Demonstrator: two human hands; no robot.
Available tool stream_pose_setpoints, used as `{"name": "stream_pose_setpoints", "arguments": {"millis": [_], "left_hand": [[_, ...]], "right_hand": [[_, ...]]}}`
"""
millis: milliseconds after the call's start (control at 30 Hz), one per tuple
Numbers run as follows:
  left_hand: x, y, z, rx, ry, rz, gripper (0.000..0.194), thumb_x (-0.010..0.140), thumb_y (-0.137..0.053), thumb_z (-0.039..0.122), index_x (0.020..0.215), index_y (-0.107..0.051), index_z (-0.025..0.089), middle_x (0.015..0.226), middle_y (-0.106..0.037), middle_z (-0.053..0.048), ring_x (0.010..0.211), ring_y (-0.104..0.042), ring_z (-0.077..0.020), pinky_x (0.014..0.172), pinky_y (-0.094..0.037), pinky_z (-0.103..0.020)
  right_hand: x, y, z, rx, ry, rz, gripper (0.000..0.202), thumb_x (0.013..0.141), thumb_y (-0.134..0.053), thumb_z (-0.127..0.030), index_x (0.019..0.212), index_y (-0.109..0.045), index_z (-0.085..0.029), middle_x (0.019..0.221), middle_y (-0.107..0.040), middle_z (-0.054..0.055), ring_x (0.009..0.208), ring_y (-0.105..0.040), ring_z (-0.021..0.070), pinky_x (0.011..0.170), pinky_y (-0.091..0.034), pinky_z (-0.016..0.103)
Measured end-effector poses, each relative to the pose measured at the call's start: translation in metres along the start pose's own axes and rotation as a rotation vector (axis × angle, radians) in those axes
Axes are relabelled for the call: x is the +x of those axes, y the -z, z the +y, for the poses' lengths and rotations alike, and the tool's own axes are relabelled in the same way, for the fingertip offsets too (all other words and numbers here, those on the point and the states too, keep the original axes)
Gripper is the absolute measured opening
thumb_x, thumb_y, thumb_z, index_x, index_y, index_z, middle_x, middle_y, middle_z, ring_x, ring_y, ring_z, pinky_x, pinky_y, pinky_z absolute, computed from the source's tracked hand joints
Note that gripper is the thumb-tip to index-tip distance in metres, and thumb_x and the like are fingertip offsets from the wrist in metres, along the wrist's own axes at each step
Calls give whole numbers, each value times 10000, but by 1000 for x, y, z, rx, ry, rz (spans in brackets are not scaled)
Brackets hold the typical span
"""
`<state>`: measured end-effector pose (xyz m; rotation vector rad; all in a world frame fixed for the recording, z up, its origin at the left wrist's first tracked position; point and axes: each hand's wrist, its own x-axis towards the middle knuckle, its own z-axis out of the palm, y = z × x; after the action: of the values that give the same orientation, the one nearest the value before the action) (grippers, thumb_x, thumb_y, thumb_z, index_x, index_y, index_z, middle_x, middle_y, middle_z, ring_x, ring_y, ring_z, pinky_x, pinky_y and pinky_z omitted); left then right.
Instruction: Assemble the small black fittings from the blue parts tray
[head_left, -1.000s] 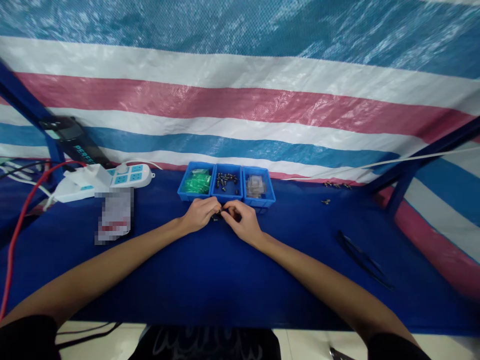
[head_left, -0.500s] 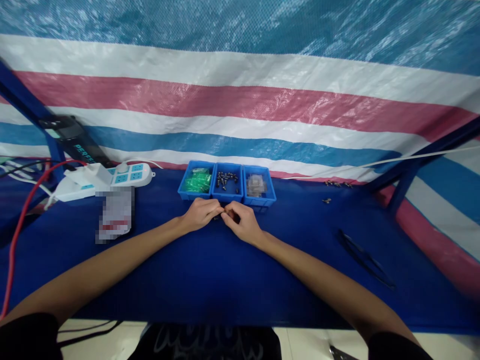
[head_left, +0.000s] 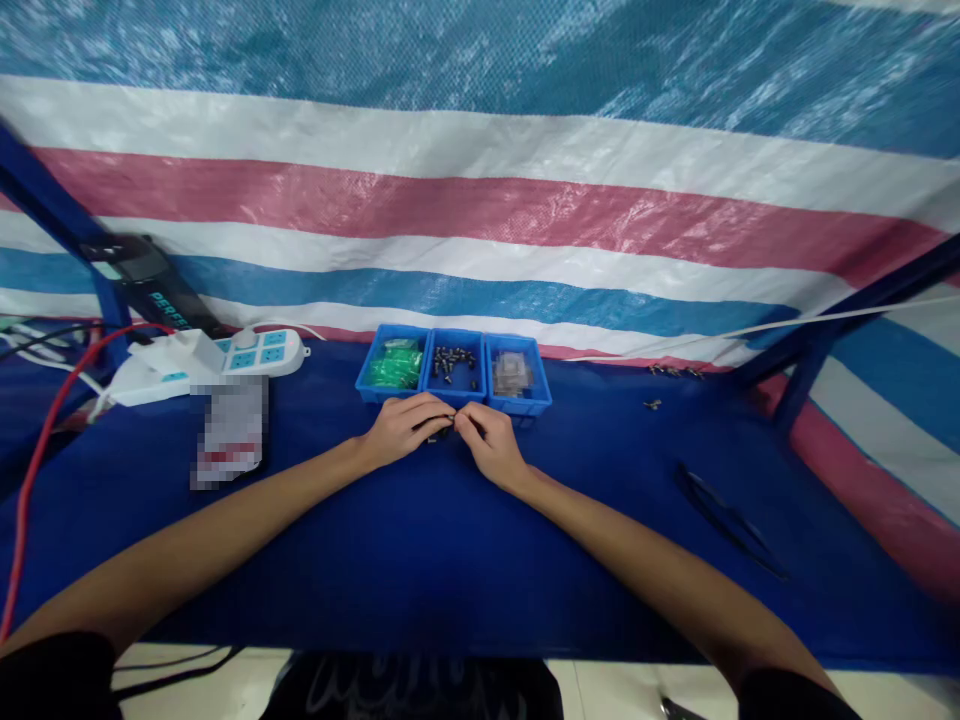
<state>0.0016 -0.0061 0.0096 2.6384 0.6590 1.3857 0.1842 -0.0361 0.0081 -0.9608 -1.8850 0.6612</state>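
Fingertips of left hand and right hand pinch one small dark part.

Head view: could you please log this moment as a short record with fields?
surface: blue table
left hand: fingertips pinched on a small dark part, in front of the trays
right hand: fingertips meet the same part from the other side
trays: three blue bins in a row; green pieces, dark small parts, clear pieces
left of hands: white power strip, red cable
right of hands: black tweezers, loose small parts
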Motion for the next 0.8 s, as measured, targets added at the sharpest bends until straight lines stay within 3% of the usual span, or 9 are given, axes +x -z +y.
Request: {"name": "stream_pose_setpoints", "arguments": {"millis": [133, 267, 367, 600, 800], "left_hand": [[1, 1, 2, 21, -1, 13, 106, 859, -582, 203, 923, -642, 144, 870, -673, -67, 751, -633, -113, 656, -515, -191], [-2, 0, 1, -12, 56, 43, 77, 847, -578, 185, 888, -616, 132, 916, -670, -68, 550, -557, -48, 549, -481, -159], [-4, -1, 0, -14, 73, 57, 71, 852, -565, 184, 885, -601, 133, 874, -674, -52, 508, -534, -36, 524, -461, -149], [-2, 1, 2, 6, 84, -6, 112, 880, -550, 205, 955, -597, 135, 829, -659, -48, 689, -617, -92, 630, -489, -178], [-2, 0, 1, -18, 91, -5, 142, 895, -519, 181, 1010, -588, 136, 952, -659, -75, 888, -637, -134, 778, -518, -228]], "right_hand": [[0, -2, 2, -21, -10, -13, 346, 946, -390, -309, 653, -504, -164, 602, -483, -15, 578, -470, 106, 600, -347, 228], [1, -3, 2, -52, -21, 12, 349, 935, -418, -302, 626, -502, -163, 572, -468, -22, 553, -455, 103, 585, -337, 229], [0, -3, 0, -55, -20, 52, 326, 926, -436, -295, 640, -519, -161, 583, -484, -18, 561, -464, 105, 588, -345, 229], [-2, -3, -2, -36, 15, 77, 209, 907, -467, -268, 766, -580, -163, 652, -545, -1, 595, -491, 114, 598, -380, 230], [-1, -3, -1, -35, 29, 55, 175, 900, -474, -252, 803, -593, -169, 663, -550, -1, 598, -494, 116, 600, -395, 235]]}}
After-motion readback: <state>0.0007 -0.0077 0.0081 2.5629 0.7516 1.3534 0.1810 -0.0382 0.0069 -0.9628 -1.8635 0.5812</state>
